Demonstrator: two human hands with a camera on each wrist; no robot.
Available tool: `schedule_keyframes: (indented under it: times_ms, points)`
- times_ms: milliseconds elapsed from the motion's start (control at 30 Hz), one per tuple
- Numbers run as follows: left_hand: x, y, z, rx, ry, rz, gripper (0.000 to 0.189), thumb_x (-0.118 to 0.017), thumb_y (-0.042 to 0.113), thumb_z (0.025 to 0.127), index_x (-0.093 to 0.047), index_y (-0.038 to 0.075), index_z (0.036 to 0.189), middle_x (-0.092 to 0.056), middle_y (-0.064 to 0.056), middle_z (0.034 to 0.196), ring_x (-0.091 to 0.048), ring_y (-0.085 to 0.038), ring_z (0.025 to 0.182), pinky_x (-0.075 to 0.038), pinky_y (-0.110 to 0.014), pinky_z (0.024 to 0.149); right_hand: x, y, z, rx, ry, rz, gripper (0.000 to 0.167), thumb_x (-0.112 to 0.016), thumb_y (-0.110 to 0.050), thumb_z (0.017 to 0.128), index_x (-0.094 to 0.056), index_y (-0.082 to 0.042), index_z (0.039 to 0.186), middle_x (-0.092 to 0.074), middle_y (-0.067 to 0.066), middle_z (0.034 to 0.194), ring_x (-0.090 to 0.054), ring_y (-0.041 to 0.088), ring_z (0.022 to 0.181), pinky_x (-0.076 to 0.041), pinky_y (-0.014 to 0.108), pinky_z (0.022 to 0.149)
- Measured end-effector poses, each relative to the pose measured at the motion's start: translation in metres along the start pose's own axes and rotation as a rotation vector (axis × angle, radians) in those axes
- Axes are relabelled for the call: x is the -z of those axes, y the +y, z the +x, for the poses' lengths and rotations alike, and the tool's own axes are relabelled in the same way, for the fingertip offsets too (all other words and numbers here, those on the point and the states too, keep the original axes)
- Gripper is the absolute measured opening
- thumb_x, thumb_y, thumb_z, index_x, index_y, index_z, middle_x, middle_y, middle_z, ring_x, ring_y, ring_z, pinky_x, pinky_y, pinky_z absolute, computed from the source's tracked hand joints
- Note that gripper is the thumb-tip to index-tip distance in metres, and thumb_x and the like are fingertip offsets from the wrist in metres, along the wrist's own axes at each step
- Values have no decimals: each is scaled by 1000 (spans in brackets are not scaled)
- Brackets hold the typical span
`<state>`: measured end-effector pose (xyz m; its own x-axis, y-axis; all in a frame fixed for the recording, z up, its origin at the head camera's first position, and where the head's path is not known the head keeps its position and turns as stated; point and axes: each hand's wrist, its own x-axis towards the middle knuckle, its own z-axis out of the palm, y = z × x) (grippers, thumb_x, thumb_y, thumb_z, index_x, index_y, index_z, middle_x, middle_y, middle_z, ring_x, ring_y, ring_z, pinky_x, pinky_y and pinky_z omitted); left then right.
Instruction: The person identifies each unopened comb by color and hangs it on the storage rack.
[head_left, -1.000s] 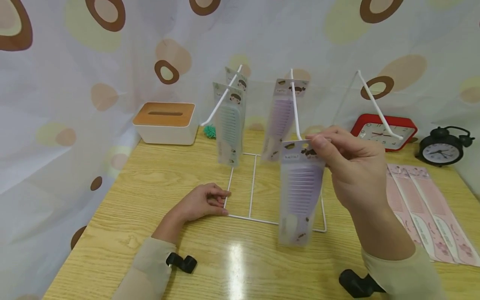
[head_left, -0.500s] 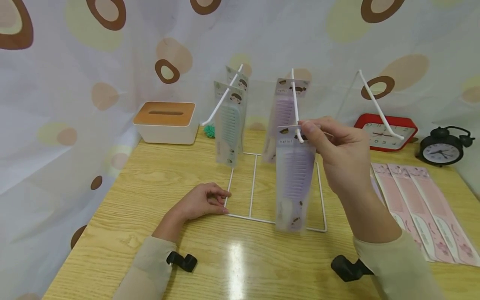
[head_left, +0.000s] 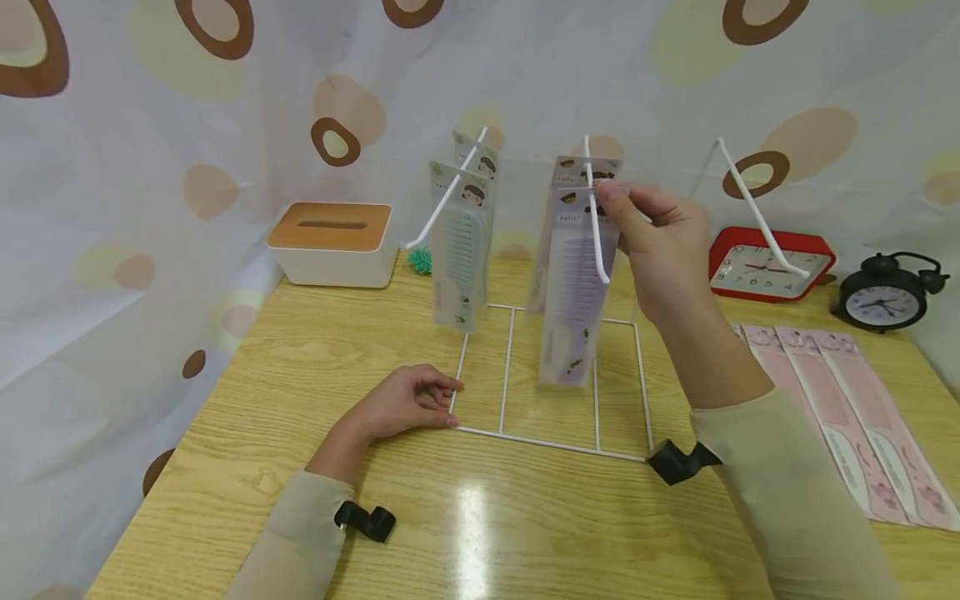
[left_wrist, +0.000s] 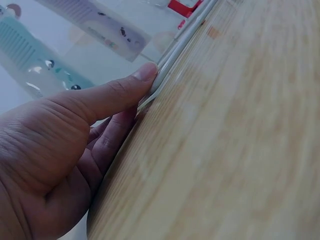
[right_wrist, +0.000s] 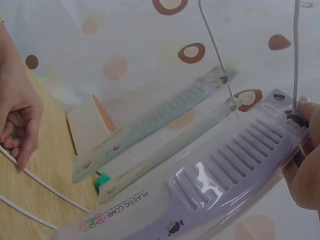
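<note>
Sitting deeper on hook [head_left: 597,237], front purple comb [head_left: 574,287], right fingers [head_left: 660,200] pinching

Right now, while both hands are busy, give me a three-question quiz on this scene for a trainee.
1. Count: how many green comb packs hang from the leftmost hook in the head view?
2. True or false: the right hand holds a purple comb pack by its bottom end.
3. Name it: what is the left hand gripping?

Key:
1. Two.
2. False; it holds the pack near the top.
3. The white rack, at a corner of its base.
</note>
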<state>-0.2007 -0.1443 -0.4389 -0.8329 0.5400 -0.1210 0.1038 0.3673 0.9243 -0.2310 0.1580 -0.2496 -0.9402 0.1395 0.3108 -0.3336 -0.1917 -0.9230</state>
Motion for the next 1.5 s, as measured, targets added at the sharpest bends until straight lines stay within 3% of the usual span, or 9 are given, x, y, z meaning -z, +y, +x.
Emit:
schedule_keyframes:
  times_ms: [333,567,700,967,1167,1367,1500]
  points:
    - [-2,3,2,5,0,-3,46,-84,13,81,-68,5,124,-63,-11,102,-67,-16,89,-59,-25,80,6,5,9,48,-37,50,13,-78,-12,87,-80,-4,97,-75,2,91,-64,12,82,-57,22,74]
    - [-2,1,1,7,-4,-4,48,-84,11,81,-67,2,125,-63,-11,101,-66,-16,89,-59,-24,80,13,9,4,2,-104,81,7,-77,-10,88,-79,-3,88,-73,1,92,-61,15,87,-58,22,76]
    - [-2,-1,0,5,-4,-1,49,-84,11,81,-66,1,126,-63,-11,101,-65,-16,90,-59,-24,80,21,15,-1,-28,-128,52,5,-75,-7,89,-78,-5,91,-70,1,94,-64,14,87,-60,22,80]
    - [-2,0,-1,13,-12,-14,53,-84,11,81,-64,1,130,-62,-11,103,-65,-17,91,-59,-24,80,57,31,-16,-74,-179,-127,26,-72,-5,91,-73,-6,117,-68,-2,95,-68,10,84,-59,19,79]
    - [-2,-1,1,-2,-8,-18,53,-84,11,81,-64,0,129,-62,-13,102,-65,-16,90,-59,-23,80,95,51,-26,-82,-266,-249,30,-68,-3,93,-72,-7,122,-71,-6,95,-70,7,86,-59,19,79]
    - [-3,0,2,-7,-9,-25,53,-84,11,81,-63,0,130,-62,-13,104,-65,-17,92,-59,-24,81,136,71,-31,-181,-250,-395,33,-71,-12,94,-70,-15,126,-70,-9,101,-70,3,90,-58,17,78]
    - [-1,-1,1,-15,0,-22,54,-83,9,81,-63,-1,130,-61,-14,104,-66,-17,93,-59,-24,82,162,86,-29,-201,-259,-529,39,-71,-17,94,-66,-13,132,-67,-11,103,-70,1,90,-58,16,78]
